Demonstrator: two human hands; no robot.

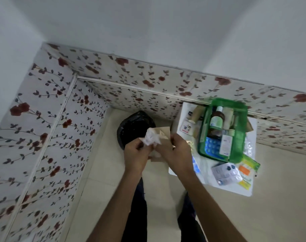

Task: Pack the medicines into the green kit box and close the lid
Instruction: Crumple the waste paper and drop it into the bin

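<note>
Brown paper and crumpled white paper are gripped between the two hands, which meet at the middle of the view above the floor. The left hand [137, 155] has its fingers curled shut on the white wad [151, 137]; the right hand [176, 154] is closed on the brown bag [163, 132], thumb on top. Just right of the right hand stands a white counter [236, 189]. On its near end lie blister strips [226, 173] and a green-and-orange packet [248, 167]. Beyond them, still right of the hands, sits the green box [236, 154], open-topped, with a brown bottle [215, 122], a blue blister pack [212, 145] and a white carton [225, 144] inside. More small packs lie left of it. Straight past the hands, a black bin [131, 126] sits on the floor by the flowered wall [44, 119].
</note>
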